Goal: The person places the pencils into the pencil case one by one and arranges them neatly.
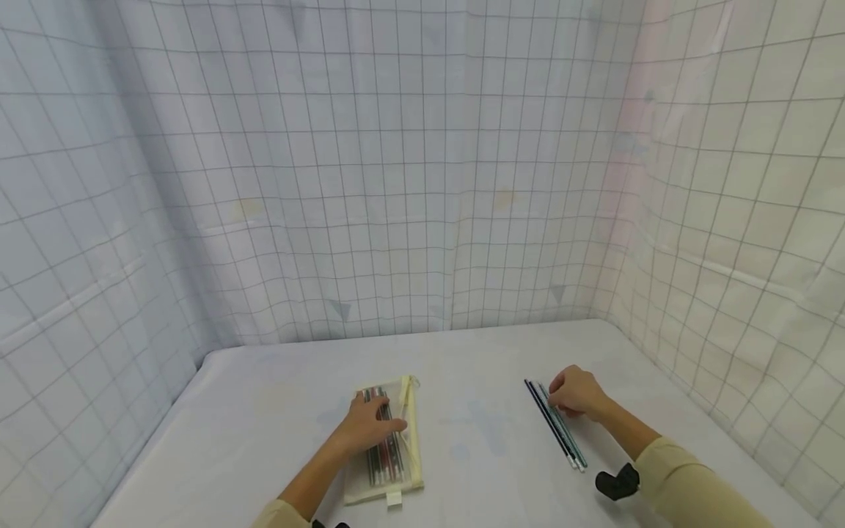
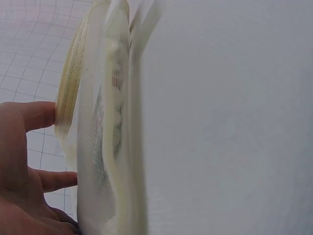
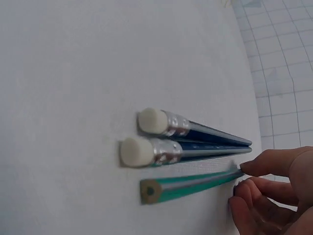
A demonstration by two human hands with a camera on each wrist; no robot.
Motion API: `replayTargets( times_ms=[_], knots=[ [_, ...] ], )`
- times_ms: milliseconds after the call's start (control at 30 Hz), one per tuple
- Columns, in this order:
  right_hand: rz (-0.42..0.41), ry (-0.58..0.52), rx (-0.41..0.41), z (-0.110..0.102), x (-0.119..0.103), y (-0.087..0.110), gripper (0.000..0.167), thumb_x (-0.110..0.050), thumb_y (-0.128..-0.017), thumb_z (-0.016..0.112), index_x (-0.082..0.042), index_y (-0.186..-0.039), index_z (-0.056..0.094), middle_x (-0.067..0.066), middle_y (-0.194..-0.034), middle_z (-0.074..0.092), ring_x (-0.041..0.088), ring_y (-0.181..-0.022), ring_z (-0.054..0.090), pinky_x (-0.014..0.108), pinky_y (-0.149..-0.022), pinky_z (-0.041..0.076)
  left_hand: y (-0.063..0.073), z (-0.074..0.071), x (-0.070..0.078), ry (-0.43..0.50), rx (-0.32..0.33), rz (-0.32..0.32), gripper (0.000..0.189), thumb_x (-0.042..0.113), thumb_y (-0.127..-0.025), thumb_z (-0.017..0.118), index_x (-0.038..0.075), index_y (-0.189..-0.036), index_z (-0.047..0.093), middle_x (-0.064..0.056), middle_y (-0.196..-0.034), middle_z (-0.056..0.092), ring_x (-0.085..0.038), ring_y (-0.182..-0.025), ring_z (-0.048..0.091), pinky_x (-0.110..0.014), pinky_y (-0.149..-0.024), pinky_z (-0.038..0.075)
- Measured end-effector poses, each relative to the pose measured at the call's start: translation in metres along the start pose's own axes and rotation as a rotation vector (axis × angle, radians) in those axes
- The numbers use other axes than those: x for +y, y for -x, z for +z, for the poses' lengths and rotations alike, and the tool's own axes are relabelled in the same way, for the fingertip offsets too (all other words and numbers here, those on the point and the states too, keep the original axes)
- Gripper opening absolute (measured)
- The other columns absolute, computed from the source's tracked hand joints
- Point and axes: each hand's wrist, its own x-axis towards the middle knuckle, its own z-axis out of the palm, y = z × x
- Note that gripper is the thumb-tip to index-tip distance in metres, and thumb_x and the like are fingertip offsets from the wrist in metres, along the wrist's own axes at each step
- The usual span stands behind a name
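A see-through zip pencil pouch [image 1: 414,447] with pale yellow edging lies on the table, several pencils [image 1: 384,468] inside it. Across its top rests my left hand [image 1: 364,427], fingers and thumb spread. In the left wrist view, two of that hand's digits touch the pouch [image 2: 122,191] at its yellow zip and side. To the right, two dark blue pencils [image 3: 210,134] with white erasers lie side by side. Beside them is a green pencil [image 3: 190,188], its flat unsharpened end toward the right wrist camera. My right hand [image 1: 579,392] pinches its far end between thumb and finger.
White cloth covers the table [image 1: 475,469]. A white curtain with a grid pattern [image 1: 422,183] hangs behind it and along both sides. A small white tag [image 1: 394,500] sticks out from the pouch's near edge. Black wrist mounts [image 1: 617,482] sit near the sleeves.
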Motion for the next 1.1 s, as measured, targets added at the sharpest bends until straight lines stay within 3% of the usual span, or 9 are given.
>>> replayTargets(
  times_ms=[267,567,700,1100],
  knots=[
    [-0.002,-0.027,0.035,-0.002,0.001,-0.002,0.025,0.004,-0.079,0.07,0.01,-0.103,0.071,0.01,-0.083,0.067,0.019,-0.067,0.063,0.032,-0.056,0.057,0.0,0.0,0.001,0.005,-0.003,0.002,0.075,0.04,-0.09,0.075,-0.005,-0.146,0.051,-0.049,-0.155,0.014,-0.068,-0.141,0.018,-0.08,-0.104,0.026],
    [0.078,-0.249,-0.039,-0.007,0.011,-0.007,0.023,0.003,-0.085,0.075,0.009,-0.107,0.072,0.012,-0.093,0.068,0.022,-0.074,0.064,0.035,-0.063,0.057,0.002,0.001,0.0,0.027,-0.01,-0.005,0.075,0.039,-0.091,0.075,-0.005,-0.146,0.051,-0.05,-0.155,0.012,-0.069,-0.14,0.018,-0.08,-0.104,0.025],
    [0.139,-0.349,-0.049,-0.008,0.006,-0.006,0.022,0.005,-0.087,0.075,0.01,-0.108,0.071,0.014,-0.096,0.067,0.021,-0.074,0.063,0.033,-0.064,0.057,0.001,0.001,0.001,0.017,-0.007,0.0,0.075,0.04,-0.091,0.075,-0.005,-0.146,0.052,-0.05,-0.155,0.013,-0.069,-0.14,0.018,-0.08,-0.104,0.026],
    [0.126,-0.548,-0.163,0.01,-0.028,-0.011,0.031,0.004,-0.091,0.074,0.013,-0.119,0.065,0.015,-0.097,0.068,0.018,-0.076,0.069,0.028,-0.065,0.059,0.0,0.001,-0.001,0.004,0.006,0.006,0.074,0.039,-0.089,0.076,-0.005,-0.144,0.053,-0.051,-0.153,0.015,-0.069,-0.139,0.021,-0.079,-0.104,0.027]
  ],
)
